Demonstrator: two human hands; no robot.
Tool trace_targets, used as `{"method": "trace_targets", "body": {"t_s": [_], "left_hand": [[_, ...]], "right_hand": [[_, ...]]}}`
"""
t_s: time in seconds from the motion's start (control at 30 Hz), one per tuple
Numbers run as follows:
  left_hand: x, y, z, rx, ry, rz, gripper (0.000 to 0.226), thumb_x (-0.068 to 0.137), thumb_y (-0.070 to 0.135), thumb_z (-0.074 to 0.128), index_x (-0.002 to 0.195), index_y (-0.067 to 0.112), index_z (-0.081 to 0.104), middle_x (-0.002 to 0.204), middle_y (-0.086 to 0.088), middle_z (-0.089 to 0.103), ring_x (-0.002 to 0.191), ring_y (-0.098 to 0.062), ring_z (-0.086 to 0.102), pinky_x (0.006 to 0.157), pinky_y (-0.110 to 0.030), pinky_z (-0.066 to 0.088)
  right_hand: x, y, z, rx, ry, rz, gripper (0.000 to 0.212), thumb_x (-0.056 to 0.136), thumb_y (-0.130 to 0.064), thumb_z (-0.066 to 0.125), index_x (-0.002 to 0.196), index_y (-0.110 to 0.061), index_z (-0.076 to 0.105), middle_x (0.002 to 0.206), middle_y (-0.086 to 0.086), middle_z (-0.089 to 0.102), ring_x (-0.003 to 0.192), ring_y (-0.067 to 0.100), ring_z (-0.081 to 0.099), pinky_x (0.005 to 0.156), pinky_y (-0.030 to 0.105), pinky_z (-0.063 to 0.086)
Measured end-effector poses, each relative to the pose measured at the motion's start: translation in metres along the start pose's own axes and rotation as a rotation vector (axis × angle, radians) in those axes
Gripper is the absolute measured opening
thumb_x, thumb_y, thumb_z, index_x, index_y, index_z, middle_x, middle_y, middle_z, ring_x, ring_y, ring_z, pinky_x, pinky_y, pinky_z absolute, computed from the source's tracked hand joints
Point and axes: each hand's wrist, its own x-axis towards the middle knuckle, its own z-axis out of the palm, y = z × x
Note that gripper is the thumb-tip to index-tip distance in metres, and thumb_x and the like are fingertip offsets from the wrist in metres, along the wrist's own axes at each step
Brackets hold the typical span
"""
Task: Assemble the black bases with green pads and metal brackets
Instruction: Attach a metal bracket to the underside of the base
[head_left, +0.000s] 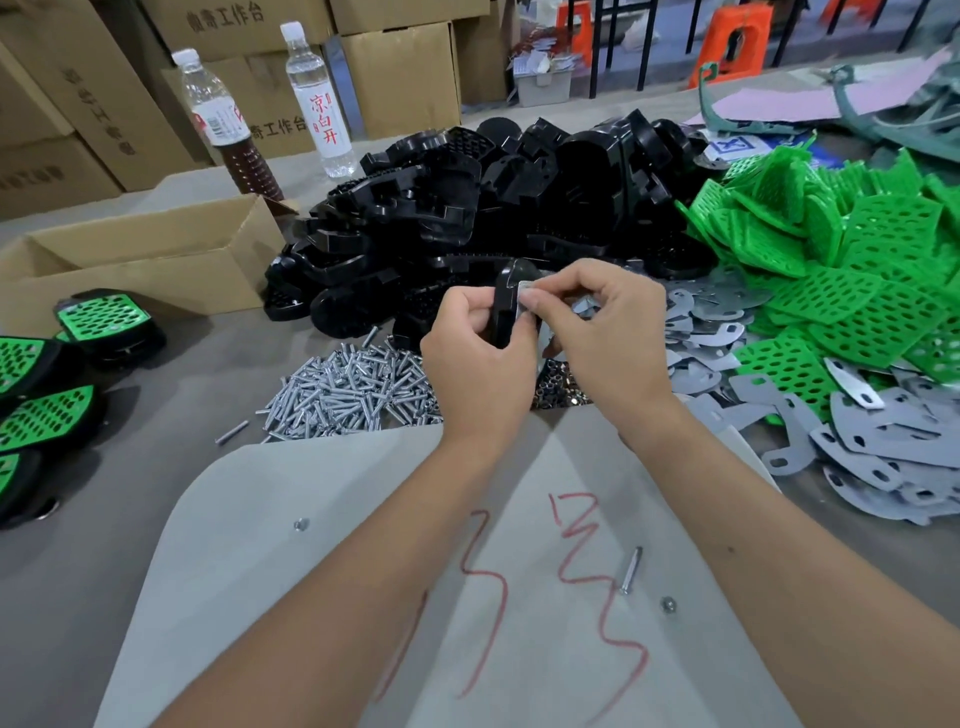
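Black base (506, 306) held on edge, long axis upright; left hand (480, 353) grips it, right hand (608, 332) pinches metal bracket (523, 297) against it. Grey worktop (182, 395); cardboard cartons (400, 67) behind.

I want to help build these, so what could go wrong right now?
The small grey metal bracket is only pinched by the right hand against the black plastic base held by the left hand, so it might slip into the heap of silver screws below. The loose silver screw and small metal nut beside the forearms could get knocked away.
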Motion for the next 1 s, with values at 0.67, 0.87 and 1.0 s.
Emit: {"method": "trace_targets", "body": {"t_s": [0.67, 0.87, 1.0], "left_hand": [[-0.006, -0.002, 0.002, 0.074, -0.036, 0.067, 0.019, 0.092, 0.025, 0.079, 0.097, 0.016, 0.064, 0.073, 0.01, 0.071, 0.069, -0.013, 0.069, 0.067, -0.045, 0.055], [-0.006, -0.002, 0.0, 0.052, -0.033, 0.054, 0.019, 0.093, 0.024, 0.079, 0.097, 0.013, 0.063, 0.071, 0.009, 0.07, 0.065, -0.009, 0.068, 0.063, -0.043, 0.055], [-0.005, -0.001, -0.001, 0.022, -0.03, 0.038, 0.022, 0.094, 0.031, 0.077, 0.099, 0.014, 0.064, 0.077, 0.008, 0.073, 0.07, -0.013, 0.071, 0.066, -0.045, 0.057]], "right_hand": [[-0.003, 0.008, -0.005, -0.366, 0.018, -0.207, 0.04, 0.103, -0.03, 0.065, 0.071, -0.009, 0.052, 0.066, -0.002, 0.049, 0.065, 0.015, 0.045, 0.061, 0.031, 0.036], [-0.004, 0.006, 0.0, -0.369, -0.013, -0.279, 0.029, 0.105, -0.02, 0.062, 0.079, -0.009, 0.058, 0.077, -0.001, 0.053, 0.07, 0.016, 0.046, 0.064, 0.028, 0.038], [-0.005, 0.001, -0.002, -0.381, -0.078, -0.26, 0.01, 0.101, -0.013, 0.057, 0.091, -0.011, 0.055, 0.089, -0.004, 0.053, 0.078, 0.008, 0.046, 0.068, 0.02, 0.036]]}}
